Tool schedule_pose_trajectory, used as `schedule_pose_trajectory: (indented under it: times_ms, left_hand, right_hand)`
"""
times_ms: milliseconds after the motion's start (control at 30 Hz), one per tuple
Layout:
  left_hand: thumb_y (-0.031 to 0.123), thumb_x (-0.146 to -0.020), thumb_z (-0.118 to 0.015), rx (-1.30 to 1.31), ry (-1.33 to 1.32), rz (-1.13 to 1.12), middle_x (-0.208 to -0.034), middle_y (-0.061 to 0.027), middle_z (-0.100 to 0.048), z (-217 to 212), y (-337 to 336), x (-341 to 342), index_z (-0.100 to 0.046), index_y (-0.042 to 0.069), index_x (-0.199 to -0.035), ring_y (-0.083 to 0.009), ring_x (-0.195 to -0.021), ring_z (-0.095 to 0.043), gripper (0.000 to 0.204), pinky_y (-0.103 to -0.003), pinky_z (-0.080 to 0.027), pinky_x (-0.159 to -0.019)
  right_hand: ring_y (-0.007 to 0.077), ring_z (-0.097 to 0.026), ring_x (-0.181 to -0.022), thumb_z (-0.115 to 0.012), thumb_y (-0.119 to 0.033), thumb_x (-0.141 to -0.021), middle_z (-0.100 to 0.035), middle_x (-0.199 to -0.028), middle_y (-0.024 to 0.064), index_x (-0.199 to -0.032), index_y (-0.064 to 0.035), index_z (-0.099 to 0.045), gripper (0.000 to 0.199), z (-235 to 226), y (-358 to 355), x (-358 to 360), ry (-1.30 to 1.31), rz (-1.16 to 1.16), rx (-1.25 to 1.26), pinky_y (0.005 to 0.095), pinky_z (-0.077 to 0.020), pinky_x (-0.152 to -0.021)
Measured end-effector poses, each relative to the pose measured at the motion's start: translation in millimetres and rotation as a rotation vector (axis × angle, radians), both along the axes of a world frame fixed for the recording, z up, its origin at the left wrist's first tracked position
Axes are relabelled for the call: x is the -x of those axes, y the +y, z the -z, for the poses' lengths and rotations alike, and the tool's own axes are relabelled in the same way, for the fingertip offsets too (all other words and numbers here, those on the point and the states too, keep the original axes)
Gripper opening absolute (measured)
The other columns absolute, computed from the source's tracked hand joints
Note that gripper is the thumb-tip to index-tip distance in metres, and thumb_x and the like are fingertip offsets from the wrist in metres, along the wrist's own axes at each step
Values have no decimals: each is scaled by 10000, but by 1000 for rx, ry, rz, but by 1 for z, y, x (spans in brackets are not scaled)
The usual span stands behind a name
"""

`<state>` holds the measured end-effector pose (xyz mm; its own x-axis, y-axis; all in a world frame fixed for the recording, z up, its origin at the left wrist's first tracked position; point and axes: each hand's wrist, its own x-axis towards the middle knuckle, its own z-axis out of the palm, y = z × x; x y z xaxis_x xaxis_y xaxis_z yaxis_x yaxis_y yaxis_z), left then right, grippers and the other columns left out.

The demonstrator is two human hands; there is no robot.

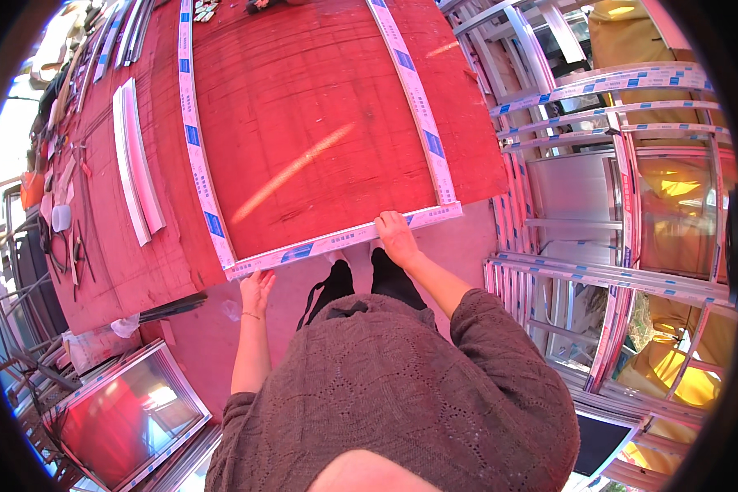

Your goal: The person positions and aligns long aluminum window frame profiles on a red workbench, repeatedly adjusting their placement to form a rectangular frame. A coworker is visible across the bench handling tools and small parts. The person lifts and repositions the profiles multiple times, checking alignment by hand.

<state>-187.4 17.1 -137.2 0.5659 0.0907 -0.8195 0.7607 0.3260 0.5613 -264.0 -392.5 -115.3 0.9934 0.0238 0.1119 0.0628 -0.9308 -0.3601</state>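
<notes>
A rectangular window frame [336,240] of white profiles, wrapped in film with blue patches, lies on a large red worktable [303,123]. Its near bar runs along the table's front edge, and its far end is cut off by the picture. My right hand [397,239] grips this near bar right of its middle, fingers over the top. Close to the near left corner, my left hand [257,291] is turned palm up. Its fingers are slightly curled and a little apart, with the tips at the bar's outer edge. Whether they bear any weight cannot be told.
Two loose profile strips [135,164] lie left of the frame. Tools such as pliers [78,254] line the table's left side. A glazed panel [135,418] leans at lower left. Stacked window frames [607,275] stand close on the right.
</notes>
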Motion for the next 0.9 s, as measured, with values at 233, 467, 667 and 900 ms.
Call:
schedule_pose_trajectory:
  times_ms: [233, 467, 667, 900]
  left_hand:
    - [71, -964, -532, -31, 63, -78, -1032, -142, -613, 16, 7, -4, -535, 19, -1143, -297, -922, -641, 186, -461, -549, -856]
    - [87, -969, -529, -92, 35, -63, -1009, -135, -619, 16, 6, -6, -549, 11, -1138, -288, -906, -641, 186, -452, -553, -831]
    - [89, -974, -516, -104, 18, -72, -1011, -126, -622, 12, 6, -7, -552, 15, -1136, -283, -901, -641, 182, -450, -552, -828]
    - [87, -975, -503, -138, 18, -95, -1005, -138, -614, 14, 10, -8, -545, 17, -1123, -300, -901, -636, 169, -460, -553, -833]
  right_hand:
    - [290, -536, -950, -575, -52, -702, -524, -910, 124, -861, -55, -544, 163, -1, 6, -2, 8, 12, 27, 381, -446, -877]
    - [323, -529, -958, -578, 25, -646, -529, -941, 143, -885, -29, -548, 247, 1, 11, -3, 7, 36, -59, 397, -444, -860]
    - [323, -527, -960, -573, 16, -657, -526, -933, 143, -875, -32, -544, 225, 2, 16, -4, 11, 44, -68, 397, -441, -865]
    - [272, -540, -899, -557, -105, -727, -533, -874, 109, -812, -63, -542, 96, 5, 16, -6, -51, 17, 18, 373, -446, -811]
